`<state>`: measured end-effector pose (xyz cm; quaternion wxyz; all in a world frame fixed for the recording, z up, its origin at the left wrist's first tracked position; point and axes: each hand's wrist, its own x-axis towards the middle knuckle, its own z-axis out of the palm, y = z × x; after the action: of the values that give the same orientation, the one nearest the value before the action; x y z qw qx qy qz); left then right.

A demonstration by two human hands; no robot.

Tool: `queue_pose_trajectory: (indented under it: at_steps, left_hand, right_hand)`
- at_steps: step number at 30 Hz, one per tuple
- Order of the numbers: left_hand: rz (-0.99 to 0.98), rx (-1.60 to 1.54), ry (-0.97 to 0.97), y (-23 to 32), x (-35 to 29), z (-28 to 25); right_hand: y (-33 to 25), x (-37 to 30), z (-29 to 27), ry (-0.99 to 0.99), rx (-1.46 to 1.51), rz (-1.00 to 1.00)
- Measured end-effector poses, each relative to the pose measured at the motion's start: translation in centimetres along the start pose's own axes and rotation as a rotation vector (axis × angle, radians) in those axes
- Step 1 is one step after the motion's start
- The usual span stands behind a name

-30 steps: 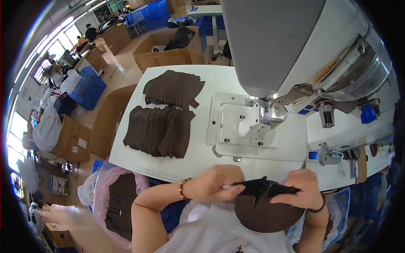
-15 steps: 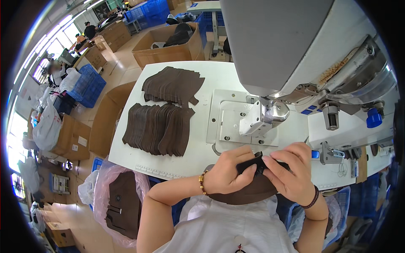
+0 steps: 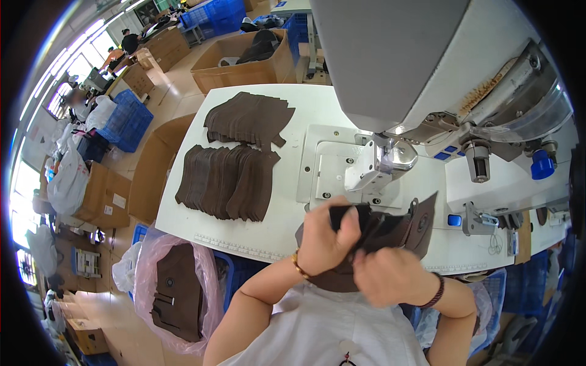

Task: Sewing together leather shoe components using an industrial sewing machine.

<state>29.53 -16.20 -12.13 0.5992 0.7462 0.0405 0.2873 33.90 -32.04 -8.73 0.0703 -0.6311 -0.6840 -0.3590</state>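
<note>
In front of the sewing machine's arm, a brown sheet-like panel [image 3: 424, 230] with a round eyelet stands curled up at its right end. Its lower part rests against my lap. My left hand [image 3: 323, 238] is closed on a black strip [image 3: 349, 216] at the panel's upper left, thumb on top. My right hand [image 3: 387, 276], slightly blurred, is closed in front of the panel with its fingertips near the strip; what it pinches is hidden. Beyond my hands is the machine's metal presser head [image 3: 390, 160] over a steel plate [image 3: 329, 168].
Two stacks of brown cut pieces, a far one [image 3: 247, 116] and a near one [image 3: 226, 183], lie on the white table [image 3: 183, 216]. A pink-lined bin [image 3: 213, 299] with similar panels stands at lower left. Cardboard boxes [image 3: 244, 67] stand beyond. The machine's grey body [image 3: 390, 61] overhangs the table.
The panel has been turned up, and its eyelet end now rises at the right. My right hand has moved down and left, closing; my left hand has risen slightly with the black strip.
</note>
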Motion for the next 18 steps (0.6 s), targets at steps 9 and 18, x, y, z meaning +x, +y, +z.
queue_pose_trajectory:
  at_steps: [9, 18]
  left_hand:
    - [-0.051, -0.113, -0.031, -1.2, 0.9, -0.1]
    - [-0.075, -0.208, -0.355, -0.1, 0.8, -2.0]
  right_hand:
    - [-1.4, -1.5, 0.9, -0.097, 0.324, 0.106]
    - [3.6, -4.2, 2.9, 0.051, 0.793, 0.843]
